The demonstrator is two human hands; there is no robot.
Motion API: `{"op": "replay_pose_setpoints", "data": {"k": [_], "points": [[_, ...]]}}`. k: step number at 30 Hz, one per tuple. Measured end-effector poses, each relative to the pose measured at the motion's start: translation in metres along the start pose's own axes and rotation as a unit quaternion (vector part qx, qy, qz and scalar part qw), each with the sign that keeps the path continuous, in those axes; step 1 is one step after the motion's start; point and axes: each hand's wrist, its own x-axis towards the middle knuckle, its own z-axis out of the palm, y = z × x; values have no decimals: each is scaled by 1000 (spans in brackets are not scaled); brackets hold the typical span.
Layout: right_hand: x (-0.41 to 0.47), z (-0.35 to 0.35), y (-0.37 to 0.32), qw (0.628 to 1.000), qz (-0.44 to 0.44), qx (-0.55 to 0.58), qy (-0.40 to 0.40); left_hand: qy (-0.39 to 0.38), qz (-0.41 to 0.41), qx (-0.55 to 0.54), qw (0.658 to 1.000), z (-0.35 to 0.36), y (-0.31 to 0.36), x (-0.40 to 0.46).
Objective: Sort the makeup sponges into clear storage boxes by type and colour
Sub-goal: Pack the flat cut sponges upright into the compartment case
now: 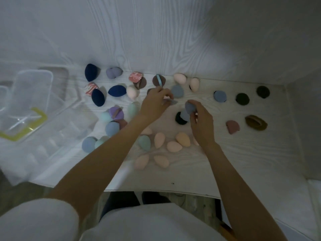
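Sponges lie scattered over the white surface (243,162) — navy, peach, green, blue. The right hand (201,121) grips a grey-blue sponge (189,106); the left hand (154,103) pinches a flat grey puff (171,102). Clear storage boxes (33,94) stand at left — apart from both hands.

We see two bare arms, with a left hand (154,103) and a right hand (201,122). We see a white top with short, soft sleeves (40,221). Below it we see dark trousers (121,199)
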Motion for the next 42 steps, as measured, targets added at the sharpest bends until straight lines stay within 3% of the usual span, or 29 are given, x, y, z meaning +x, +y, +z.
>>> {"op": "replay_pose_setpoints", "data": {"k": [4, 11, 14, 18, 22, 26, 36, 42], "points": [[-13, 22, -53, 998, -21, 37, -44, 50, 3, -68, 996, -84, -10, -68], [-35, 120, -157, 972, -73, 65, -215, 156, -190, -64, 967, -211, -88, -211], [-47, 165, -204, 960, -116, 61, -246, 178, -226, -36, 957, -252, -124, -263], [-61, 204, -247, 956, -133, 75, -251, 92, -134, 66, 985, -282, -161, -301], [-74, 231, -275, 957, -102, 64, -262, 1, -79, 182, 980, -295, -184, -308], [-87, 246, -290, 963, -85, 71, -245, -43, -28, 179, 982, -309, -195, -310], [-108, 259, -303, 973, -42, 64, -220, -33, 37, 151, 987, -292, -220, -318], [-113, 260, -304, 977, -48, 55, -201, -123, 89, 206, 967, -290, -232, -317]]}}
